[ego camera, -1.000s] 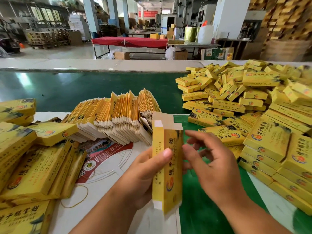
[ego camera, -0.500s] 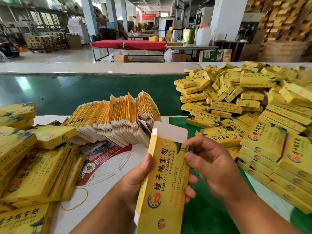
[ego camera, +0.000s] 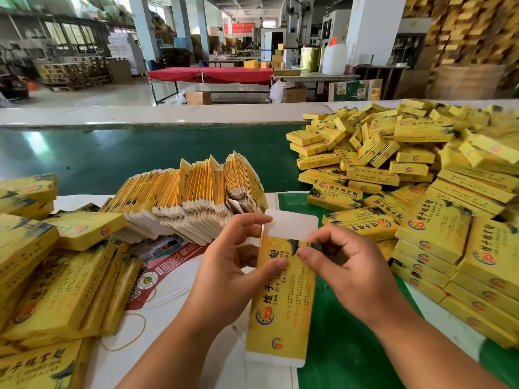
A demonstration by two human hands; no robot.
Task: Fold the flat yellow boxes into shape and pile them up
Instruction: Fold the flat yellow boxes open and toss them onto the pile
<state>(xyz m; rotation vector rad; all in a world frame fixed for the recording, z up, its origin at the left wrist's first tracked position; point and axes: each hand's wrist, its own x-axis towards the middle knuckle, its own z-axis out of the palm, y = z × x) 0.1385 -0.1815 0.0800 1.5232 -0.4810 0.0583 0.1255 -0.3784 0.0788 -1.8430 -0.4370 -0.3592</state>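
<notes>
A yellow box (ego camera: 282,299) is held upright above the near edge of the tabletop (ego camera: 351,346), its printed face turned toward the camera; a white flap (ego camera: 292,224) stands open at its top end and another white flap shows at its bottom end. The box is gripped by the left hand (ego camera: 230,276), with the thumb laid across the printed face and the forefinger curled to the left corner of the top flap; it is pinched near its upper right edge by the right hand (ego camera: 356,265), whose thumb and forefinger are curled onto the card just below the flap. Behind the hands a fanned stack of flat boxes (ego camera: 191,197) is leaned on edge on a white printed sheet (ego camera: 157,273); to the left, further yellow boxes (ego camera: 56,276) are laid in a loose heap, partly overlapping one another. To the right, a large pile of folded boxes (ego camera: 407,169) is spread over the green surface, with neater rows stacked along its near side. A rubber band (ego camera: 126,332) is seen lying on the white sheet beside the left heap. A red-covered table (ego camera: 210,74) is set well back on the factory floor beyond the tabletop.
</notes>
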